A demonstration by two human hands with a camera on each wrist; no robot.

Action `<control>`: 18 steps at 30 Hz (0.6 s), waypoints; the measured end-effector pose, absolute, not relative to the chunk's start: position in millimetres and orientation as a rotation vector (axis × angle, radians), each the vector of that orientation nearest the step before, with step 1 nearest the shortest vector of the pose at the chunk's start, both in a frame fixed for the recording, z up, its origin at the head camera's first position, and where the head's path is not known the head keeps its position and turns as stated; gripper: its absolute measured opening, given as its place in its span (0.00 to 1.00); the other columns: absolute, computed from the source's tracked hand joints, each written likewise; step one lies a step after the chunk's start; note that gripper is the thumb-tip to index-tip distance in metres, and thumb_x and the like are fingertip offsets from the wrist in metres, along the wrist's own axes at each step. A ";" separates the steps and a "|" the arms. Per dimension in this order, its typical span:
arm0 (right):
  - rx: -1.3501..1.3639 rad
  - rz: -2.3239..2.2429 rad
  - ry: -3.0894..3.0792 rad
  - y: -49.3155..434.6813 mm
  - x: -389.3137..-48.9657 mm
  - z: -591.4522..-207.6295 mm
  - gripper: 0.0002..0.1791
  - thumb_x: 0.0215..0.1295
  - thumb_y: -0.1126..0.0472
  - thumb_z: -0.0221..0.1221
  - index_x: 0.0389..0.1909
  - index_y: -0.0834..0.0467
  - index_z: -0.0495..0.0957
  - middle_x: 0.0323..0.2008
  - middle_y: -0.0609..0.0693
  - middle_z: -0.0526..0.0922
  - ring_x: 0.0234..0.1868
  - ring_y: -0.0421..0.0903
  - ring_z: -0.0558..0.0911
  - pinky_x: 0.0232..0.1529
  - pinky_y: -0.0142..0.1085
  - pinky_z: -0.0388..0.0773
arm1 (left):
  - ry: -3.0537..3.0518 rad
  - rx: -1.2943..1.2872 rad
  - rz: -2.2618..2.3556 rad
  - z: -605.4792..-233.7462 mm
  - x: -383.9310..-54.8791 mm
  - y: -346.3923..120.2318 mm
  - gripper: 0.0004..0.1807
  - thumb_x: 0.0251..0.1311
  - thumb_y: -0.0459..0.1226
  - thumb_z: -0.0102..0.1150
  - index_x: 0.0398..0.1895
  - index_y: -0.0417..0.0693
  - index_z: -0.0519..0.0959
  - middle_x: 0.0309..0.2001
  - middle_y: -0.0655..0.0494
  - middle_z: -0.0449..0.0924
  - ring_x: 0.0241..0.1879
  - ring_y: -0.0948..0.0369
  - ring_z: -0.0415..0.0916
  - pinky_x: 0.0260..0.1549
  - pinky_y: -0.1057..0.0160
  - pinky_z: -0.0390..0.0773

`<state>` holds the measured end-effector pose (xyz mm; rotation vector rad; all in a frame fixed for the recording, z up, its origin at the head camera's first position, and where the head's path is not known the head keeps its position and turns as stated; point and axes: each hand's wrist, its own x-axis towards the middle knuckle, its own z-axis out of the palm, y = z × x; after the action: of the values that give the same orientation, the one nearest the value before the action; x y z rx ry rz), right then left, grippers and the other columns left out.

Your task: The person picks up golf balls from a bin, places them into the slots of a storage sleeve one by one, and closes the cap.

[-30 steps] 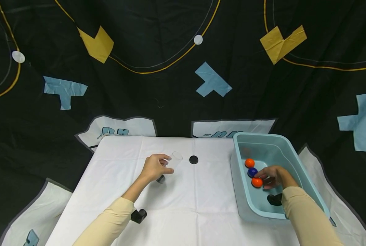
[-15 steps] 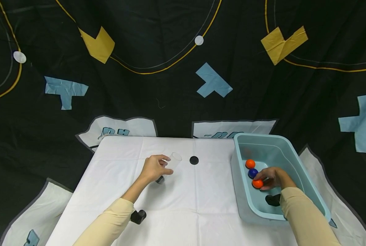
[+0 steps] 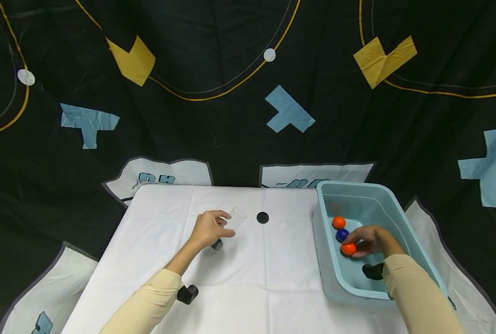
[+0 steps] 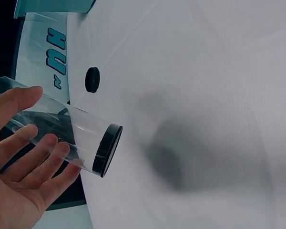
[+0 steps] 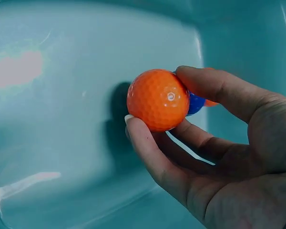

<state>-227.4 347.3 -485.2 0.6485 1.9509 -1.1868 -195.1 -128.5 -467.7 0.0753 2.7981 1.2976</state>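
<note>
My left hand [image 3: 212, 228] grips a clear cylindrical tube [image 4: 83, 126] above the white table, fingers curled round its side. A black cap [image 4: 107, 150] closes the tube's lower end; the other end is open and the tube tilts. Inside the light-blue bin, my right hand [image 3: 369, 240] pinches an orange golf ball [image 5: 157, 100] between thumb and fingers. Just past that ball lie a blue ball [image 3: 342, 235] and another orange ball [image 3: 338, 222], both partly hidden behind it in the right wrist view.
The light-blue bin [image 3: 326, 273] stands at the right of the white-covered table [image 3: 248, 311]. A loose black cap [image 3: 262, 217] lies on the cloth right of the tube. Behind the table hangs a black curtain [image 3: 223, 139] with taped shapes and cords.
My right hand's fingers have closed onto the nearest orange golf ball, after hovering beside it. The left hand and its tube stay almost where they were.
</note>
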 end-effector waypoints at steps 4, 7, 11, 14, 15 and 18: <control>0.594 -1.187 1.969 346.8 -228.5 -475.9 0.25 0.67 0.61 0.64 0.58 0.72 0.70 0.39 0.60 0.82 0.34 0.50 0.89 0.48 0.38 0.84 | 2.793 0.079 1.293 -468.7 -194.7 -128.4 0.22 0.43 0.37 0.81 0.45 0.47 0.87 0.41 0.48 0.89 0.46 0.51 0.86 0.42 0.54 0.85; 0.550 -1.178 1.981 345.9 -230.5 -467.7 0.27 0.68 0.59 0.64 0.60 0.72 0.69 0.40 0.60 0.82 0.35 0.50 0.89 0.49 0.38 0.84 | 2.798 0.092 1.288 -469.0 -194.7 -127.7 0.22 0.44 0.37 0.80 0.46 0.47 0.87 0.41 0.47 0.89 0.45 0.51 0.86 0.42 0.54 0.85; 0.513 -1.167 1.994 342.9 -234.2 -454.6 0.31 0.67 0.58 0.64 0.63 0.72 0.67 0.41 0.60 0.83 0.36 0.50 0.90 0.49 0.37 0.84 | 2.801 0.096 1.274 -467.7 -195.2 -125.8 0.22 0.43 0.38 0.81 0.45 0.47 0.87 0.41 0.48 0.89 0.45 0.52 0.86 0.42 0.54 0.85; 0.500 -1.173 1.997 340.0 -236.9 -443.5 0.34 0.68 0.58 0.64 0.65 0.73 0.63 0.43 0.61 0.84 0.36 0.50 0.90 0.48 0.36 0.84 | 2.801 0.095 1.252 -466.5 -196.3 -123.8 0.23 0.42 0.38 0.81 0.46 0.48 0.87 0.42 0.48 0.89 0.45 0.53 0.86 0.43 0.54 0.85; 0.496 -1.179 1.995 339.0 -237.9 -439.6 0.35 0.68 0.58 0.63 0.66 0.74 0.61 0.44 0.62 0.83 0.36 0.50 0.90 0.48 0.36 0.84 | 2.803 0.097 1.245 -466.1 -196.8 -123.0 0.23 0.42 0.39 0.81 0.46 0.48 0.87 0.42 0.47 0.89 0.45 0.53 0.86 0.43 0.55 0.85; 0.467 -1.190 2.002 336.2 -240.3 -428.5 0.36 0.69 0.58 0.62 0.68 0.74 0.60 0.46 0.63 0.82 0.35 0.49 0.90 0.48 0.37 0.84 | 2.814 0.111 1.235 -465.1 -198.3 -120.8 0.23 0.42 0.38 0.81 0.46 0.48 0.87 0.41 0.48 0.89 0.44 0.54 0.86 0.42 0.56 0.85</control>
<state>-240.3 336.2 -428.5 0.4673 2.0023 -1.1904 -198.3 -120.8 -465.1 0.1106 2.8145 1.2348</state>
